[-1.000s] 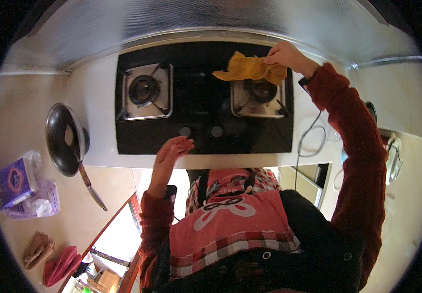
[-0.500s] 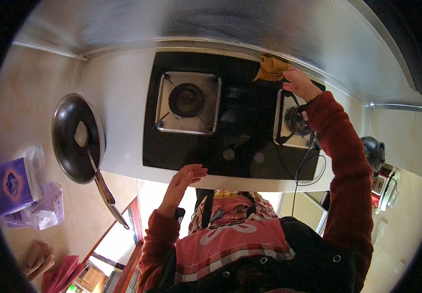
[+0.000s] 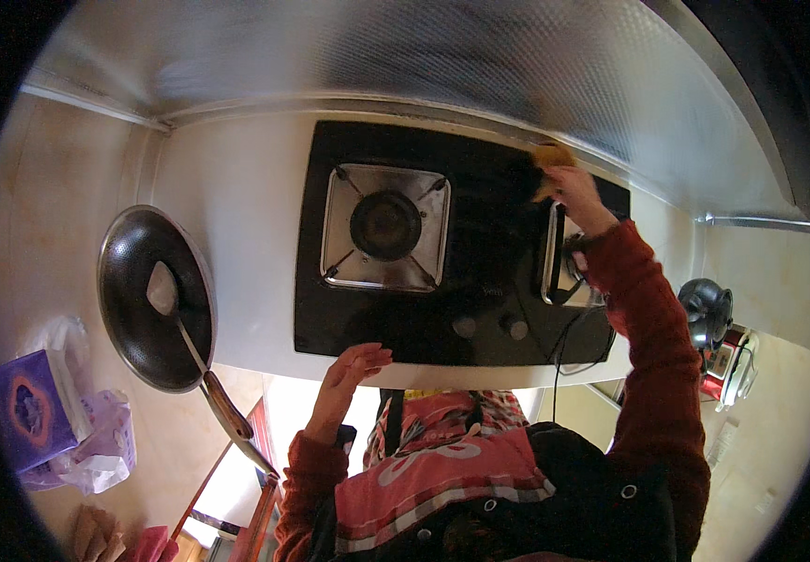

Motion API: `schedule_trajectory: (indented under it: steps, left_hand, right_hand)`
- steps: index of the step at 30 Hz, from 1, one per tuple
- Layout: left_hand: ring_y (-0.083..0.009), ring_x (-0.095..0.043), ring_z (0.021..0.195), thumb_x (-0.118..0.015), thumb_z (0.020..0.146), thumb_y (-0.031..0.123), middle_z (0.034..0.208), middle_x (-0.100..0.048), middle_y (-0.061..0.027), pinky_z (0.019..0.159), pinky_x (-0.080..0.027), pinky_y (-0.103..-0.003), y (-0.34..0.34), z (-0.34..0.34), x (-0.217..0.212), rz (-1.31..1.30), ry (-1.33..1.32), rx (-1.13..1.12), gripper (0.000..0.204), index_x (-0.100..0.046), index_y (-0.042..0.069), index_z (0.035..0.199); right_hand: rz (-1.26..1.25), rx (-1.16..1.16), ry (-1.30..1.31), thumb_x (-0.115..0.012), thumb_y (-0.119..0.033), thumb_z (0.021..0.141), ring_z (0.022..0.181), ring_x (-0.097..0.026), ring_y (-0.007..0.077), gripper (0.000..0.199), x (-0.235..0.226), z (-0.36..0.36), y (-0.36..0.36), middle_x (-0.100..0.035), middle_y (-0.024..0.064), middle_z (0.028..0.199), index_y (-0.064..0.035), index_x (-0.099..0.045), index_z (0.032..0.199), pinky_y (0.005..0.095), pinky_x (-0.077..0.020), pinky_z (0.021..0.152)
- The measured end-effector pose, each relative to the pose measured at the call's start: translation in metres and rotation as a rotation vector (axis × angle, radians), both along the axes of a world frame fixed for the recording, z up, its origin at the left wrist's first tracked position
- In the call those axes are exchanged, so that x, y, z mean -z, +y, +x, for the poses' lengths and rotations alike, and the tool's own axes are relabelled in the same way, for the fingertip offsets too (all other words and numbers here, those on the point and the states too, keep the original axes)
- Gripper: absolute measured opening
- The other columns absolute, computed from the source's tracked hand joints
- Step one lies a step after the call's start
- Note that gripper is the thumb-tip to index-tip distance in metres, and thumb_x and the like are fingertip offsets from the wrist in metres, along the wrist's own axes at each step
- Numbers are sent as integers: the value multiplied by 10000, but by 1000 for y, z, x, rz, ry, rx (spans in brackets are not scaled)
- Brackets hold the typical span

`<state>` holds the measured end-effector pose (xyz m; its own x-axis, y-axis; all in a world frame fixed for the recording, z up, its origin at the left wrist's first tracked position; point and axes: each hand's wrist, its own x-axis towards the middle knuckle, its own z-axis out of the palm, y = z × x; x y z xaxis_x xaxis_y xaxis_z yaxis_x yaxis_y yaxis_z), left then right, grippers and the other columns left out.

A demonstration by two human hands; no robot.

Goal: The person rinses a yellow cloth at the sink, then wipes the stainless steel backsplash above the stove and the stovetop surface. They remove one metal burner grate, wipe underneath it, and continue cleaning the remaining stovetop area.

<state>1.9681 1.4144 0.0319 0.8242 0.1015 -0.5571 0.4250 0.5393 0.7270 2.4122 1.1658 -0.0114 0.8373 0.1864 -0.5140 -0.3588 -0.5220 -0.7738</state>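
At the back right of the black gas hob [image 3: 480, 323], my right hand [image 3: 575, 195] is closed on a yellow-brown cloth [image 3: 555, 155]. The cloth is bunched beside the rear edge of the hob, and part of it is hidden by my fingers. My right forearm crosses the right burner [image 3: 555, 272] and covers much of it. My left hand [image 3: 353, 370] hovers by the hob's front edge with its fingers stretched out, holding nothing. To its upper right lies the left burner [image 3: 385, 226], with its square steel tray in full view.
A wok [image 3: 129, 309] with a spatula [image 3: 163, 290] in it stands left of the hob. Purple packages [image 3: 40, 412] lie farther left. A dark pot [image 3: 706, 309] is at the right, and a black cable [image 3: 558, 370] hangs over the front edge. A metallic wall panel [image 3: 405, 56] rises behind.
The view has shifted, so the hob and wok sit lower in the picture. My right hand has moved left over the hob and closed on the cloth. My left hand stays outstretched.
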Motion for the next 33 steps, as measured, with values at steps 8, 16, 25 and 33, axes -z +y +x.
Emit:
schedule_trajectory:
  steps: [8, 16, 25, 33]
  left_hand:
    - [-205, -548, 1096, -431, 968, 286, 1194, -575, -125, 943, -408, -322, 6, -10, 13, -26, -16, -23, 383, -481, 27, 1246]
    - [-236, -537, 1110, -431, 950, 407, 1201, -556, -156, 950, -399, -351, 9, -23, 18, -30, -27, -34, 510, -451, -4, 1252]
    - [-244, -527, 1119, -414, 964, 364, 1195, -554, -157, 959, -393, -368, 23, -46, 14, -32, -17, -161, 459, -455, 4, 1245]
    - [-234, -534, 1106, -420, 963, 365, 1189, -564, -147, 942, -399, -349, 34, -40, 23, -51, -26, -156, 455, -458, 9, 1243]
  right_hand:
    - [-1284, -1257, -748, -518, -135, 790, 821, -574, 343, 219, 17, 77, -4, -632, 189, 840, 20, -673, 797, 450, -430, 797]
    - [-654, -1106, -865, -498, -163, 825, 1013, -503, 342, 241, 12, -8, 225, -599, 145, 1040, -22, -626, 972, 472, -413, 865]
    - [-377, -1372, -831, -381, -201, 936, 861, -616, 322, 310, -3, -1, 280, -632, 177, 968, -14, -600, 1054, 400, -489, 732]
    - [-504, -757, 15, -592, -299, 866, 962, -571, 196, 398, -43, 46, 29, -606, 117, 1060, -3, -589, 1133, 309, -427, 841]
